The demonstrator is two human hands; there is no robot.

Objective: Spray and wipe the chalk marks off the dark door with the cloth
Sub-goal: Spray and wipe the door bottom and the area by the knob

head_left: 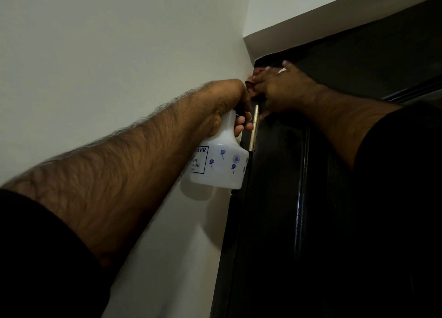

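Observation:
The dark door [287, 198] fills the right side, seen from below, with its top corner high up. My left hand [227, 107] grips the neck of a white spray bottle [220, 167] printed with small blue flowers, held beside the door's hinge edge. My right hand [279, 85] presses a dark reddish cloth [251, 83] against the door's upper left corner; most of the cloth is hidden under the hand. No chalk marks are visible in this dim view.
A pale wall [119, 54] runs along the left up to the door frame. A brass hinge [254, 126] sits just right of the bottle. The white lintel [311, 18] and ceiling lie above the door.

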